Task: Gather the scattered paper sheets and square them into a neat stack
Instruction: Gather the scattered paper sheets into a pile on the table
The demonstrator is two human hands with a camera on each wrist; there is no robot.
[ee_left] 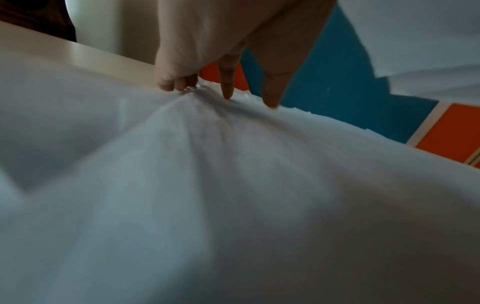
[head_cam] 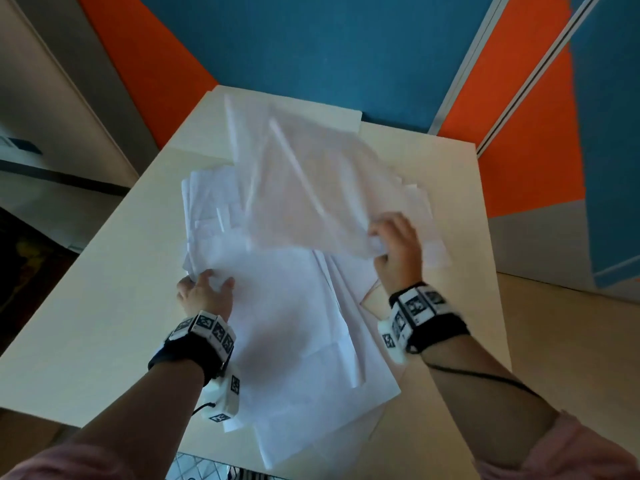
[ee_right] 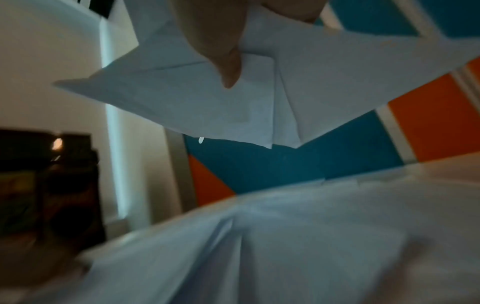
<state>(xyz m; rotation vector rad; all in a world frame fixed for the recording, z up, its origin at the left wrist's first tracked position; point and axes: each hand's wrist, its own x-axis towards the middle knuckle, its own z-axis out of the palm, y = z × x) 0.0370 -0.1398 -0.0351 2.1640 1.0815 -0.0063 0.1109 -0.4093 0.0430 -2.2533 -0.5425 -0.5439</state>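
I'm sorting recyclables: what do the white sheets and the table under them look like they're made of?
Sheets: thin matte white paper, judging by creases, and bending where the right hand lifts some. Table: smooth cream top, probably laminate board; the core isn't visible.

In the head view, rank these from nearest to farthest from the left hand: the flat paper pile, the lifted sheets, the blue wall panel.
1. Flat paper pile: touching the left hand at the pile's left edge.
2. Lifted sheets: up and to the right, pinched by the right hand.
3. Blue wall panel: beyond the table's far end.
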